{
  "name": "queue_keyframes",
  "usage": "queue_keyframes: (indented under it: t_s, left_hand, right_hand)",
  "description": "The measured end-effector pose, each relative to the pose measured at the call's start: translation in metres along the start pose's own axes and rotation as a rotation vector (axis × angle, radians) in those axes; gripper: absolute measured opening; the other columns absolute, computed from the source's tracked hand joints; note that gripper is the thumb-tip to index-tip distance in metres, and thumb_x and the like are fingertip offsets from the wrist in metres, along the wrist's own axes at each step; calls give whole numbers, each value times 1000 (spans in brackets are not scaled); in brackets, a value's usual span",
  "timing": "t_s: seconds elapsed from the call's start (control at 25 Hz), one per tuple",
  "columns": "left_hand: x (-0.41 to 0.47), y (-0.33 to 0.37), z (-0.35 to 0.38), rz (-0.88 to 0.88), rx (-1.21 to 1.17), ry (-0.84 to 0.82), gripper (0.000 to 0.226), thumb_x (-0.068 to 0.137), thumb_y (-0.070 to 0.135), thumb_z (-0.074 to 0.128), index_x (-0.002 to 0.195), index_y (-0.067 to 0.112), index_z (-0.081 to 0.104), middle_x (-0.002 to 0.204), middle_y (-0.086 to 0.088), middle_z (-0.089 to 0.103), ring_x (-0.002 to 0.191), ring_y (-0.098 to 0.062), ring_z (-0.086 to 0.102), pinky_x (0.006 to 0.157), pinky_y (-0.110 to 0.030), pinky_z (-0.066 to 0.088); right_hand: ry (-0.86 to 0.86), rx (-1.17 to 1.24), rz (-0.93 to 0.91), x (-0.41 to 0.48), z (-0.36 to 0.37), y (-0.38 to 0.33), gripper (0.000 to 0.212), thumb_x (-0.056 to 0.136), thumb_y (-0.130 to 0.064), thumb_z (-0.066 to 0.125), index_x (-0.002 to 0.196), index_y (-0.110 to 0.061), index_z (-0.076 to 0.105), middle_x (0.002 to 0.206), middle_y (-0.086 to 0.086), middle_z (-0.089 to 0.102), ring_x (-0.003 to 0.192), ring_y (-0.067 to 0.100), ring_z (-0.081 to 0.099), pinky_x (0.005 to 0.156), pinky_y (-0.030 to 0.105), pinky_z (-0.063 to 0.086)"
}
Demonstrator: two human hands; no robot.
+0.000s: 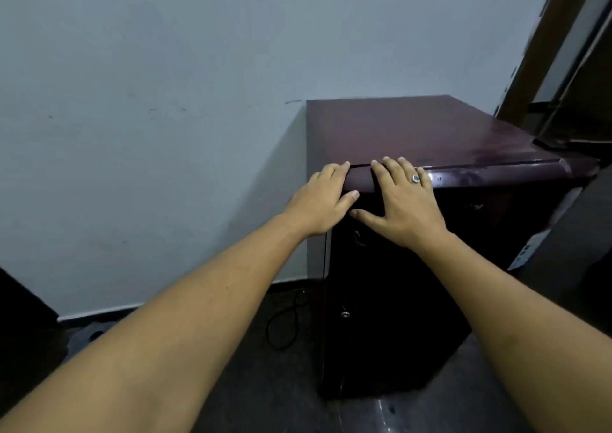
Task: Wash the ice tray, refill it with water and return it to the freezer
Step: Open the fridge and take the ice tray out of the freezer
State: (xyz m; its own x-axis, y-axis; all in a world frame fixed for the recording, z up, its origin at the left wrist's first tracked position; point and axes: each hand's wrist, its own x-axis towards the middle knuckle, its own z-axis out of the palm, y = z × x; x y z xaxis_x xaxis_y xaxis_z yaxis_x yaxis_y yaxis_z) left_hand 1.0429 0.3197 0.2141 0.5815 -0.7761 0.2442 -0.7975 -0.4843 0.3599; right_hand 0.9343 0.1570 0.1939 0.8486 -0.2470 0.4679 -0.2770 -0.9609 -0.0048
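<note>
**Bare arms reach to a closed fridge; tray out of sight**

Two bare forearms stretch from the camera toward a dark maroon, box-shaped metal fridge. Behind and left of the fridge stands a pale grey painted wall. The fridge door looks closed, with only a thin seam showing along its top lip.

The left hand clasps the door's upper left corner, index finger along the top and thumb on the front. Its other fingers are hidden round the side. The right hand lies flat beside it, fingers straight over the top lip and thumb spread on the front, holding nothing. A thin black cable loops on the floor just left of the fridge. A small silver ring with a dark stone sits on the right hand.

The ice tray is not visible. My guess is that it is behind the door, just below both hands.

Pulling from the top corner could rock or drag this small fridge if the seal sticks. A foot could also catch the cable.
</note>
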Motion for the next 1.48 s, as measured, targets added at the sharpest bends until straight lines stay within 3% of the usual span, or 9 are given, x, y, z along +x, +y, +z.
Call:
queue_keyframes:
  t_s: [0.32, 0.56, 0.72, 0.88, 1.04, 1.28, 1.48]
  left_hand:
    - [3, -8, -6, 0, -146, 22, 50, 111, 39, 45, 152, 10, 47, 154, -8, 49, 141, -27, 47, 116, -49, 42]
    - [-39, 8, 13, 184, -401, 180, 33, 110, 36, 43, 112, 15, 68, 108, 9, 64, 101, -11, 63, 91, -37, 53]
    - [-45, 40, 20, 192, -597, 179, 32, 108, 32, 51, 90, 20, 74, 87, 9, 72, 84, -12, 69, 81, -43, 58]
    - [-43, 73, 33, 254, -601, 24, 24, 106, 30, 60, 119, 17, 76, 114, 6, 75, 105, -8, 70, 95, -36, 58]
    - [-51, 119, 53, 403, -562, -82, 42, 106, 35, 60, 145, 19, 62, 143, 5, 64, 128, -6, 59, 104, -26, 51]
    - [-58, 182, 91, 528, -581, -169, 51, 109, 41, 54, 151, 13, 55, 154, -1, 56, 143, -14, 50, 118, -44, 44]
    - [-65, 226, 124, 624, -524, -227, 62, 108, 51, 51, 161, 21, 41, 169, -1, 35, 154, -17, 35, 121, -46, 40]
  right_hand:
    - [29, 33, 87, -6, 1, -15, 110, 80, -92, 39, 156, -13, 34, 162, 8, 35, 154, 32, 24, 125, 58, 15]
    - [182, 120, 32, -72, -15, -3, 95, 88, -86, 40, 151, -15, 43, 159, 5, 41, 155, 27, 25, 126, 57, 11]
    - [239, 312, 10, -114, -42, 14, 80, 94, -78, 38, 143, -16, 53, 151, 1, 50, 151, 22, 33, 125, 58, 16]
    - [313, 388, 19, -151, -63, 28, 69, 98, -69, 44, 131, -11, 60, 142, 3, 57, 144, 24, 44, 119, 61, 24]
    - [345, 463, 65, -195, -81, 46, 64, 99, -62, 46, 129, -8, 61, 143, 5, 59, 145, 25, 44, 116, 64, 29]
    - [353, 608, 223, -268, -113, 73, 62, 103, -54, 46, 137, -3, 59, 154, 9, 51, 153, 26, 34, 122, 57, 29]
    - [374, 626, 400, -322, -144, 101, 49, 101, -34, 50, 142, -8, 58, 156, 4, 50, 151, 21, 39, 123, 53, 30]
